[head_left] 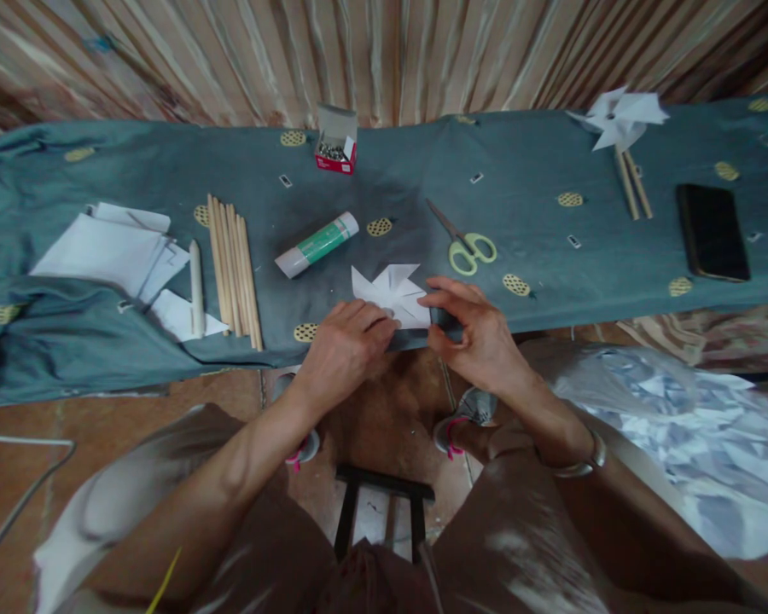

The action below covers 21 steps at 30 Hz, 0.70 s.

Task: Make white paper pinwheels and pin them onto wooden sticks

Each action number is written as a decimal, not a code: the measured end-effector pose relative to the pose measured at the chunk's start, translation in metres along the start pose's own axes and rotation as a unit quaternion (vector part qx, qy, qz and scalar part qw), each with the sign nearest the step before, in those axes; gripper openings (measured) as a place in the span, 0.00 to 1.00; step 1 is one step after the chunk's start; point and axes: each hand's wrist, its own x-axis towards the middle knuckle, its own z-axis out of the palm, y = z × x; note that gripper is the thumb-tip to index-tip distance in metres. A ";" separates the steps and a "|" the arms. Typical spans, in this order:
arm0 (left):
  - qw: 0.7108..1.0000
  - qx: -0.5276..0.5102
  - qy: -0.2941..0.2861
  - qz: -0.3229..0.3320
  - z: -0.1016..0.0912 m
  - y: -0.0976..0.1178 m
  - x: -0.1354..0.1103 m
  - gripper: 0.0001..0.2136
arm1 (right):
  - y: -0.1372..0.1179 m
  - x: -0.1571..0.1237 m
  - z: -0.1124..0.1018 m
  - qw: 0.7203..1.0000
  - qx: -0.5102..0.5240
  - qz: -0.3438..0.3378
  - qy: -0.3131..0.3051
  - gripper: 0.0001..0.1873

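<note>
A white paper pinwheel [393, 288] with folded points lies near the front edge of the cloth-covered table. My left hand [346, 345] is closed at its lower left, fingers together and pressing its centre and lower edge. At the right side is my right hand [477, 328], thumb and fingers apart in a curve, with a fingertip touching a paper point. Behind the pinwheel lie a glue stick [318, 246] with a green label and scissors [466, 247] with light green handles.
Several wooden sticks [234, 264] and white paper sheets [112, 251] lie at left. A small red box [336, 153] of metal pins stands open at the back. Finished pinwheels [624, 119] on sticks and a black phone [713, 232] are at right. A plastic bag [697, 435] of paper pieces sits below.
</note>
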 end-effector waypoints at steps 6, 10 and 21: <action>1.000 0.002 -0.004 -0.013 -0.002 -0.001 -0.001 0.08 | 0.002 0.002 -0.007 0.996 0.061 -0.008 -0.072 0.23; 1.000 0.008 -0.002 -0.005 -0.003 0.000 -0.001 0.08 | 0.004 0.002 -0.007 0.995 0.066 -0.006 -0.072 0.16; 1.000 0.005 0.001 -0.013 -0.002 0.000 -0.003 0.09 | 0.008 0.003 -0.007 0.997 0.049 0.004 -0.061 0.12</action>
